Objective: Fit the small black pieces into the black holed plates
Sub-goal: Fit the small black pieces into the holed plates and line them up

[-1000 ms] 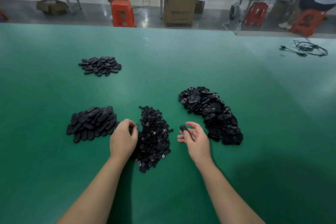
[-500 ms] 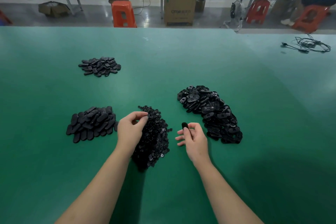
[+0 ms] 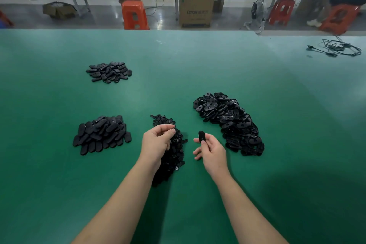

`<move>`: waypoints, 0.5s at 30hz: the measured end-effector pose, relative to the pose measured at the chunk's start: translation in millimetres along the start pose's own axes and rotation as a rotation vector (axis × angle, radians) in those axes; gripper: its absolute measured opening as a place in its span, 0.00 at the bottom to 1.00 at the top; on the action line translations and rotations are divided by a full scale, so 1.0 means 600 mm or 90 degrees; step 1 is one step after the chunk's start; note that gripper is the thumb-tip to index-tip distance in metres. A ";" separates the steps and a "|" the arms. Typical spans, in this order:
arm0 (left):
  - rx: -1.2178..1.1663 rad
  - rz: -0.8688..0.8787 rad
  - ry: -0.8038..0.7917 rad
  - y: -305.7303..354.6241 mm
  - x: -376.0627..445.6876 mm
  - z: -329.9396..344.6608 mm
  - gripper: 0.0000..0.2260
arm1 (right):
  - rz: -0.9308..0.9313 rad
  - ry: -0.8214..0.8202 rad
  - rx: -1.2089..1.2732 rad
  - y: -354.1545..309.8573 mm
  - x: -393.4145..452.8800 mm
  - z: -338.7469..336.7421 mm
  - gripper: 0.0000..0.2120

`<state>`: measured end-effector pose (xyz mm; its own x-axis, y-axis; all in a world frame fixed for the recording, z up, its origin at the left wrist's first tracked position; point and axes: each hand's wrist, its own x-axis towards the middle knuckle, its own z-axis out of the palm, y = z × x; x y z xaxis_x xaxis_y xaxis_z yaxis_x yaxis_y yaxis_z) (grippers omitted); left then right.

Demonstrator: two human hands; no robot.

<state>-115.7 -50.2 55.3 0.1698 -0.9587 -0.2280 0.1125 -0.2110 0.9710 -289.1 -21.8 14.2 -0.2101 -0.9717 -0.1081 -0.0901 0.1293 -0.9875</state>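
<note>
My right hand (image 3: 213, 152) pinches one black oval holed plate (image 3: 201, 136) upright between thumb and fingers, just left of a big heap of holed plates (image 3: 229, 123). My left hand (image 3: 157, 141) hovers over the heap of small black pieces (image 3: 174, 150) in the middle, thumb and forefinger pressed together; whether a small piece sits between them is too small to tell. The hands are a short gap apart.
On the green table (image 3: 198, 69), a pile of oval plates (image 3: 102, 134) lies at the near left and a smaller pile (image 3: 109, 72) farther back left. A tangle of black cable (image 3: 336, 48) lies far right. Orange stools and a cardboard box stand beyond the table edge.
My left hand lifted from the left edge of the small-piece heap and moved right and up, fingertips closing together. My right hand tilted the plate upright and stayed near the plate heap.
</note>
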 end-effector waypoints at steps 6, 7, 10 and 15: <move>-0.070 -0.044 -0.020 -0.001 0.002 0.007 0.04 | -0.001 0.004 0.007 0.000 0.000 0.001 0.07; -0.081 -0.050 -0.023 -0.001 0.002 0.009 0.04 | 0.000 0.006 0.009 0.000 0.000 0.001 0.07; -0.086 -0.060 -0.028 -0.002 0.003 0.013 0.04 | -0.010 0.021 -0.033 0.002 -0.001 0.000 0.06; -0.042 -0.077 -0.038 -0.014 -0.001 0.029 0.03 | -0.017 0.020 -0.061 0.004 0.001 -0.001 0.05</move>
<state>-133.5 -51.3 48.8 0.0932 -0.9373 -0.3358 0.1924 -0.3140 0.9297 -289.8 -21.8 11.8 -0.2363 -0.9687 -0.0761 -0.1886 0.1225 -0.9744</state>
